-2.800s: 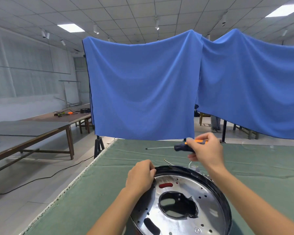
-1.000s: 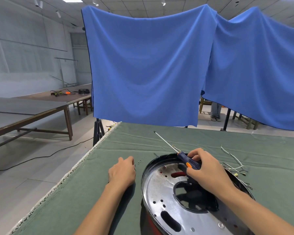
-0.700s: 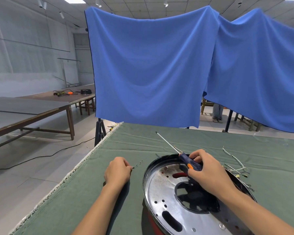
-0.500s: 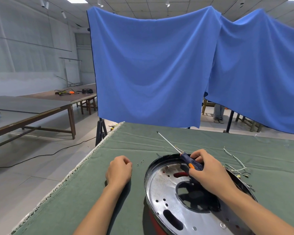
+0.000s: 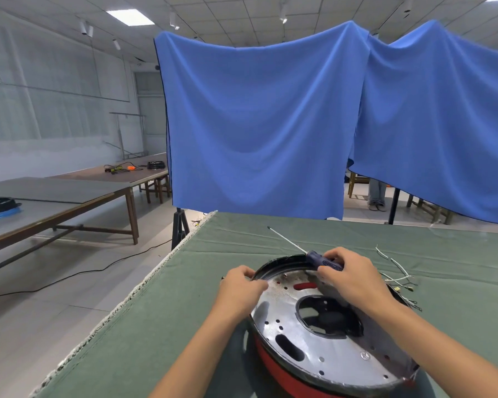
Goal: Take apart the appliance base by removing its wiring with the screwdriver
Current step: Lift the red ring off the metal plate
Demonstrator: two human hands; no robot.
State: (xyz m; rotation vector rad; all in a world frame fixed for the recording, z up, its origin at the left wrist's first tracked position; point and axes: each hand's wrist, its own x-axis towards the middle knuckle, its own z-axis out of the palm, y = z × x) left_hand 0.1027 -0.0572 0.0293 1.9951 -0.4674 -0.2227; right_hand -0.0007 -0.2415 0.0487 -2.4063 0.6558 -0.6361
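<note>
Two blue cloths (image 5: 253, 130) hang side by side on stands across the far end of the counter (image 5: 190, 305), shutting off most of the room behind; under the right one show chair legs and a person's lower legs (image 5: 377, 193). To the left stand long side tables (image 5: 69, 193): the far one carries tools and a dark coil, the near one a dark round object on something blue at the picture's edge. A black cable (image 5: 78, 272) trails over the tiled floor beside the counter.

The counter is covered in green cloth with a frayed pale left edge. On it, near the person, lies the base (image 5: 325, 337), a round appliance part, tilted, with a shiny perforated metal plate, a large central hole, a black rim and a red body below. Loose wires (image 5: 397, 271) lie on the cloth just beside its far right rim.

The left hand (image 5: 242, 291) is curled over the base's far left rim, fingers and thumb gripping the edge. The right hand (image 5: 354, 278) hovers over the plate's far side, fingers wrapped round the dark blue handle of the screwdriver (image 5: 305, 251); its thin shaft points away and to the left, above the cloth, its tip touching nothing.
</note>
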